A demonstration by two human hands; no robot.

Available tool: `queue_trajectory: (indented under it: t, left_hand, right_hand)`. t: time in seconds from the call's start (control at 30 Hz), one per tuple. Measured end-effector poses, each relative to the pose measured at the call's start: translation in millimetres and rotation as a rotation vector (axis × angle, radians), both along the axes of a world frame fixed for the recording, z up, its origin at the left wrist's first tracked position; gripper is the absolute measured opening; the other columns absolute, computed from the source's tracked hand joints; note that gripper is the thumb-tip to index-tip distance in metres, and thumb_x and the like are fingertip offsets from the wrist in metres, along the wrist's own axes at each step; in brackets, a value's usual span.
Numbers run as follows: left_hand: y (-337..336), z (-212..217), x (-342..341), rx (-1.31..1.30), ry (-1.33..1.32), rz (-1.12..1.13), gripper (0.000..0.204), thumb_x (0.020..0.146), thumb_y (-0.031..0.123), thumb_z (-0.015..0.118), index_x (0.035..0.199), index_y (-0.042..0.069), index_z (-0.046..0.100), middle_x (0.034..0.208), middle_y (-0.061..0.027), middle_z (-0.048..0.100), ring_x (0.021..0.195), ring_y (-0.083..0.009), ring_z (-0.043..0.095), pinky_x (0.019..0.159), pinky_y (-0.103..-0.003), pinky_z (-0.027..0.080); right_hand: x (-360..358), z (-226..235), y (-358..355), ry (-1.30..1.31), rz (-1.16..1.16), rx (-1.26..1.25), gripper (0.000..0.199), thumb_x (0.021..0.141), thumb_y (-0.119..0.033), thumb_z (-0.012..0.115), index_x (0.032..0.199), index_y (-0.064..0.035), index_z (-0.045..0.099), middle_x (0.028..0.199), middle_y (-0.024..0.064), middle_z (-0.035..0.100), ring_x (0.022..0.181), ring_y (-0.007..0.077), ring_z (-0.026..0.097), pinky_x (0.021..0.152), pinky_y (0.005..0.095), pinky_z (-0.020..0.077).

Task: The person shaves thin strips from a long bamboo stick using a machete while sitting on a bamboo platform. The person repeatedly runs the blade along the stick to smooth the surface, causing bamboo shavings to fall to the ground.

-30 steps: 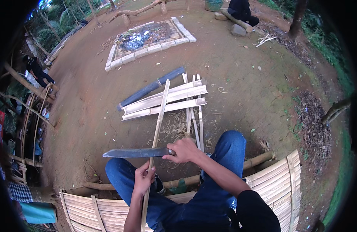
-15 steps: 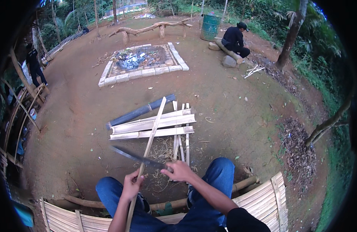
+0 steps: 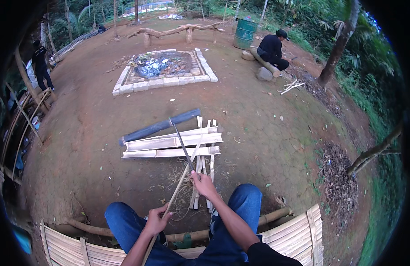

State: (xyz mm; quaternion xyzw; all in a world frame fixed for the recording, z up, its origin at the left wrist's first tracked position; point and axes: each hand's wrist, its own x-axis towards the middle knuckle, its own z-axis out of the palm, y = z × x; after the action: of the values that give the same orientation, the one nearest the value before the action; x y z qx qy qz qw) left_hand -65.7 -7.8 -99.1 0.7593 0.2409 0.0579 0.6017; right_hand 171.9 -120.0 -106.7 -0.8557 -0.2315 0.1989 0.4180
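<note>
My left hand (image 3: 157, 220) is closed around the lower part of a long bamboo strip (image 3: 176, 191), which slants up and away from between my knees. In my right hand (image 3: 204, 184) is the handle of a machete (image 3: 183, 144); its long dark blade points away and slightly left, close to the strip's upper part. I cannot tell whether blade and strip touch. Beyond my hands, split bamboo halves (image 3: 171, 153) lie on the ground beside a dark uncut bamboo piece (image 3: 160, 127). Narrow bamboo slats (image 3: 211, 170) lie partly under the halves, with curly shavings (image 3: 175, 176) near them.
My legs straddle the front of a bamboo-slat bench (image 3: 291, 237). Ahead are a block-edged fire pit (image 3: 167, 82) with ash and a green drum (image 3: 245, 34). One person (image 3: 271, 51) sits on a log; another (image 3: 40, 66) stands at far left. Leaf litter (image 3: 340, 177) lies right.
The machete has swung from pointing left across the strip to pointing away from me. My right hand has moved slightly forward; the strip now leans further right, and my left hand is lower.
</note>
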Motion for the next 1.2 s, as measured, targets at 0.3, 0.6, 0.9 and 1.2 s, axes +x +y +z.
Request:
queue_trajectory:
  t: [0.3, 0.6, 0.9, 1.2]
  left_hand:
    - [5.0, 8.4, 17.8, 0.138, -0.027, -0.053, 0.033, 0.085, 0.007, 0.068, 0.116, -0.005, 0.063, 0.082, -0.0054, 0.067, 0.071, -0.0046, 0.055, 0.063, -0.025, 0.05]
    - [4.5, 6.4, 12.3, 0.085, 0.031, -0.018, 0.022, 0.082, 0.015, 0.073, 0.092, 0.001, 0.06, 0.058, 0.0008, 0.052, 0.045, -0.0069, 0.047, 0.04, -0.025, 0.035]
    - [-0.9, 16.2, 16.9, 0.181, 0.04, 0.002, 0.022, 0.08, 0.019, 0.074, 0.085, 0.001, 0.062, 0.059, -0.0036, 0.056, 0.052, -0.009, 0.051, 0.048, -0.028, 0.041]
    - [-5.5, 26.1, 17.8, 0.182, 0.091, -0.021, 0.027, 0.08, 0.023, 0.075, 0.085, 0.0, 0.062, 0.057, -0.0059, 0.057, 0.053, -0.0103, 0.053, 0.051, -0.029, 0.044]
  right_hand:
    - [-39.3, 28.9, -23.0, -0.254, 0.453, -0.001, 0.051, 0.087, -0.052, 0.058, 0.082, -0.0015, 0.062, 0.059, 0.013, 0.059, 0.05, 0.0292, 0.06, 0.049, 0.0404, 0.0452]
    - [-49.6, 25.6, -7.7, -0.642, 0.621, -0.058, 0.057, 0.085, -0.059, 0.056, 0.092, -0.0028, 0.059, 0.074, 0.0166, 0.065, 0.067, 0.0344, 0.066, 0.057, 0.0438, 0.0519]
    - [-34.4, 26.6, -5.5, -0.343, 0.444, -0.143, 0.054, 0.085, -0.052, 0.06, 0.089, 0.0017, 0.063, 0.077, 0.0198, 0.065, 0.074, 0.0384, 0.066, 0.068, 0.0474, 0.0519]
    - [-30.5, 25.8, -12.3, -0.394, 0.472, -0.125, 0.045, 0.086, -0.047, 0.063, 0.083, -0.0019, 0.064, 0.069, 0.0177, 0.063, 0.067, 0.0347, 0.064, 0.062, 0.0443, 0.0498]
